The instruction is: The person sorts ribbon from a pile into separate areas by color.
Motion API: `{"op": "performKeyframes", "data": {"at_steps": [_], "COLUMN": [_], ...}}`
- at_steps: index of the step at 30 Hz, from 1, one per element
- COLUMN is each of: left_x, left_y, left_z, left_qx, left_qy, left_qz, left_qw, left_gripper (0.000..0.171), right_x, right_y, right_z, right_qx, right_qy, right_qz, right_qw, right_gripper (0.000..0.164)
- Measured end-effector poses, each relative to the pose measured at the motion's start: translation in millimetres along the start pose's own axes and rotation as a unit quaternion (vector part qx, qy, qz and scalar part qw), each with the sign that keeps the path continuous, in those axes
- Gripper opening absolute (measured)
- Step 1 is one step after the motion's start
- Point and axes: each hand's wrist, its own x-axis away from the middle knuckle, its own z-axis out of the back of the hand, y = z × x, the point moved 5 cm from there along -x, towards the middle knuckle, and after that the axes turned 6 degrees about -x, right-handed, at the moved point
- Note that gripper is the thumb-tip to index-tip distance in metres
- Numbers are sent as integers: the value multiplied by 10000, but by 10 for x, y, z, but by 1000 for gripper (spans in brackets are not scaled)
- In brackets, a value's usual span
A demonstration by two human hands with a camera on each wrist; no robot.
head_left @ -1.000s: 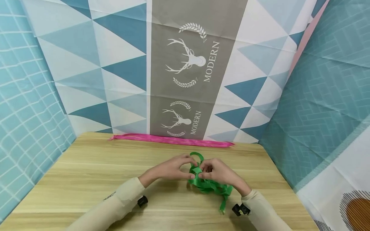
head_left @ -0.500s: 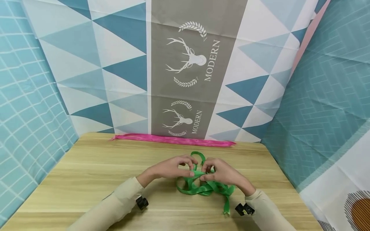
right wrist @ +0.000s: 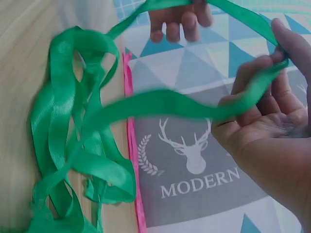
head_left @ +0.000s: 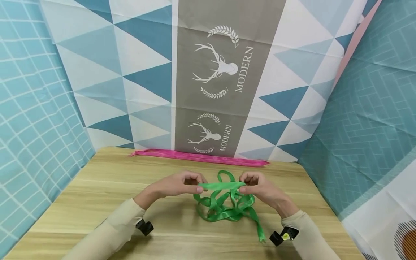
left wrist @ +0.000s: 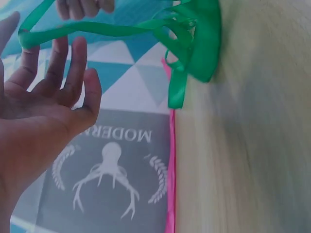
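Fingers of L hand (head_left: 178, 184) & R hand (head_left: 262, 188) pinch green ribbon (head_left: 222, 185) w/ thumbs, short span btwn them above loose loops on counter (head_left: 201, 242), prob. to keep it flat; pink ribbon (head_left: 201, 158) at back, likely out of way.

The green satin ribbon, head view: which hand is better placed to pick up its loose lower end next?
Probably the right hand: the loose lower end lies closer to it than to the left hand, although both hands pinch the green satin ribbon.
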Motion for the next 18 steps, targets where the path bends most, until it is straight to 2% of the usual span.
{"op": "performKeyframes", "data": {"at_steps": [4, 12, 18], "left_x": [164, 511, 729], "left_y": [42, 82, 62], "left_z": [147, 431, 622], "left_qx": [138, 458, 238], "left_qy": [232, 733, 1098], "left_qz": [83, -84, 17], "left_qw": [9996, 9962, 9937], "left_gripper": [18, 20, 17], "right_x": [51, 164, 306], "right_y": [-57, -232, -381], "right_z": [78, 213, 324], "right_qx": [-168, -244, -329], "right_qy": [100, 286, 676], "right_qz": [214, 521, 855], "right_qw": [9996, 9979, 9935], "right_gripper": [6, 11, 18]}}
